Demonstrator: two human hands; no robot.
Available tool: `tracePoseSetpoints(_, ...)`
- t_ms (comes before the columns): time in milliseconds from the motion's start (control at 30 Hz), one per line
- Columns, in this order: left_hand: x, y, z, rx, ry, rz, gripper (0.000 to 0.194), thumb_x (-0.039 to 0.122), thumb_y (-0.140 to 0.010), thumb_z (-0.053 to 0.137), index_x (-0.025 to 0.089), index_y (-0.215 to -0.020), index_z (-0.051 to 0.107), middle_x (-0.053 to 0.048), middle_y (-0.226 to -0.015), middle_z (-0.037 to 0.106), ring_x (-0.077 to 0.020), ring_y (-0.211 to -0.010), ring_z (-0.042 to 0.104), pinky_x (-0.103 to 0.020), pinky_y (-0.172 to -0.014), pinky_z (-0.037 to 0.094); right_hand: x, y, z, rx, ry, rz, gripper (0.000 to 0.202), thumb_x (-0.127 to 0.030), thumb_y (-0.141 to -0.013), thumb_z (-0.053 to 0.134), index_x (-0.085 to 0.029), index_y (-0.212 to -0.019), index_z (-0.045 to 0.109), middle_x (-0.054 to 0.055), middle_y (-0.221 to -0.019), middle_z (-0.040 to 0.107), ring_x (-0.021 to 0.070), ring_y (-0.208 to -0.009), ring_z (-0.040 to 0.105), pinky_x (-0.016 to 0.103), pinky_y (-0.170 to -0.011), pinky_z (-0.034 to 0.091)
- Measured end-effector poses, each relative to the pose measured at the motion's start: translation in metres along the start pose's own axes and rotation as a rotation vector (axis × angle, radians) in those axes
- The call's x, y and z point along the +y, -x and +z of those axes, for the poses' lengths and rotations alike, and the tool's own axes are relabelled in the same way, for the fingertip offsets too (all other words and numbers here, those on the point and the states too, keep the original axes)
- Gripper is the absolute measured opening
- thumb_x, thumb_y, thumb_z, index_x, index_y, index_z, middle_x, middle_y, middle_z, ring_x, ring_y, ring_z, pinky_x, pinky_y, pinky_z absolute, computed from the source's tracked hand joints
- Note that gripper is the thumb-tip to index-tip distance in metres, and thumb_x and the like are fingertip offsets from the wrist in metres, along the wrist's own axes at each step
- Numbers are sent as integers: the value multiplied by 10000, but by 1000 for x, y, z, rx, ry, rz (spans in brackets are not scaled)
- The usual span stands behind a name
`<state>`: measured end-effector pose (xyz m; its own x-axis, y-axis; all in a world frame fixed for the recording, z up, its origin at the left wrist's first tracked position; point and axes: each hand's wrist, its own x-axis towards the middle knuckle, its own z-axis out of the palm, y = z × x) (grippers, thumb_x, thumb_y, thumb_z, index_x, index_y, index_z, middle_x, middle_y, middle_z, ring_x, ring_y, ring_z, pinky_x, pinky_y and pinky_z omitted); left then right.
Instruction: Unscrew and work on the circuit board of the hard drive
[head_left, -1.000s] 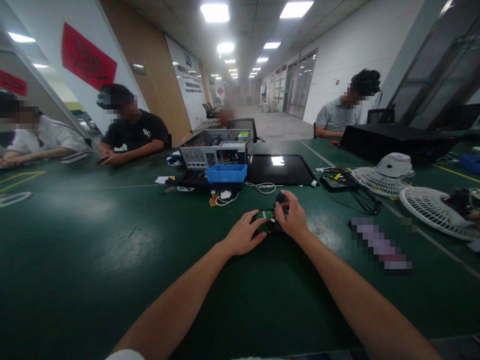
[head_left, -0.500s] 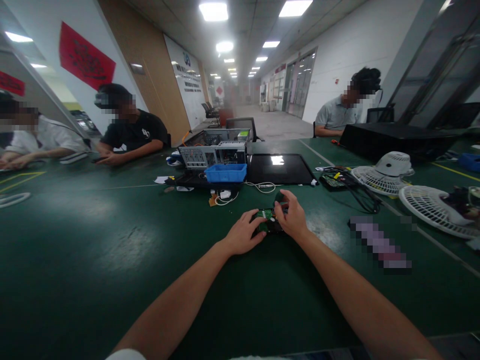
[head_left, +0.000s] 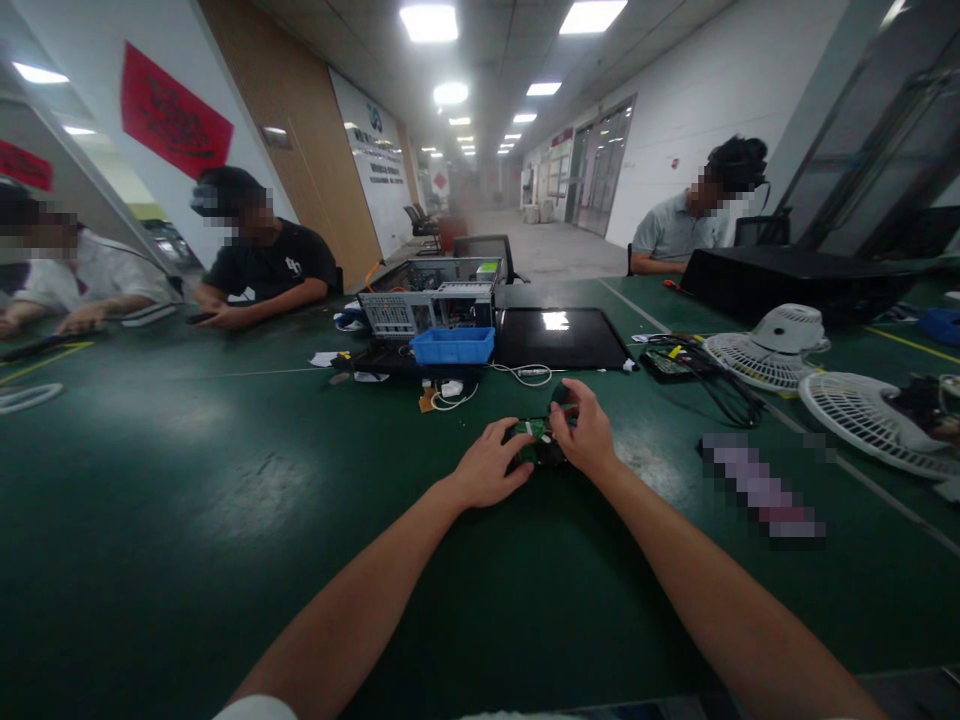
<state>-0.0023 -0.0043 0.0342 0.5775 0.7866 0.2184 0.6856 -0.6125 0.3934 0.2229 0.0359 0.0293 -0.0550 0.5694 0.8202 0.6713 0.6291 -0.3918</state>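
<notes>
A small dark device with a green circuit board (head_left: pixel 534 430) lies on the green table in front of me. My left hand (head_left: pixel 486 466) grips its left side, with the fingers on the board and the thumb at the near edge. Over the right part of the device, my right hand (head_left: pixel 587 432) is closed round a screwdriver (head_left: pixel 559 393), whose dark handle end sticks up above the fingers. The screwdriver's tip is hidden behind the hand.
Beyond my hands are a blue bin (head_left: pixel 453 346), an open computer case (head_left: pixel 427 300), a dark flat panel (head_left: pixel 562 335) and a white cable (head_left: pixel 525 376). To the right lie a circuit board with black cables (head_left: pixel 667 360) and fan parts (head_left: pixel 765 355). Several co-workers sit around.
My hands and the device stay almost in the same place. At the far left a co-worker's hand has shifted, and a dark object now shows on the table there.
</notes>
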Motion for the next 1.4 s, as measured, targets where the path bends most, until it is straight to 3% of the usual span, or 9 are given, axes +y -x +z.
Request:
tracePoseSetpoints(267,1,3,2,38,3,16,505,469,-961,563,315,-1435,480,-75,-1582,321,-333,-1439,343,-544,-1133,402,1,0,2,6,-27,3,475,-330,-932,625,-235,-1365,455,87,-1087,639,191,-734,659,386,-726,601)
tracePoseSetpoints(567,-2,1,8,71,39,-4,630,503,-945,570,251,-1497,399,-117,-1561,372,-320,-1438,362,-536,-1162,369,2,-1,4,9,-67,3,507,-299,-952,594,-229,-1420,410,126,-1193,651,243,-921,699,442,-847,599)
tracePoseSetpoints(900,-3,2,7,71,33,0,630,512,-944,564,244,-1491,403,-118,-1557,373,-316,-1432,369,-525,-1160,376,4,-4,2,65,17,-60,491,-323,-919,658,-236,-1369,481,85,-1043,635,238,-877,672,449,-825,597)
tracePoseSetpoints(1100,0,2,5,50,41,-13,642,522,-941,568,260,-1499,390,-110,-1571,358,-321,-1443,354,-532,-1164,364,6,-4,5,117,-47,-51,492,-284,-930,630,-210,-1383,452,149,-1249,596,255,-1002,672,448,-841,608)
tracePoseSetpoints(1400,-1,3,6,62,56,-19,645,504,-911,623,275,-1478,416,-106,-1570,357,-329,-1442,355,-548,-1150,378,1,-7,-1,104,-17,-86,435,-275,-909,664,-256,-1318,517,108,-1156,561,207,-835,639,438,-790,607)
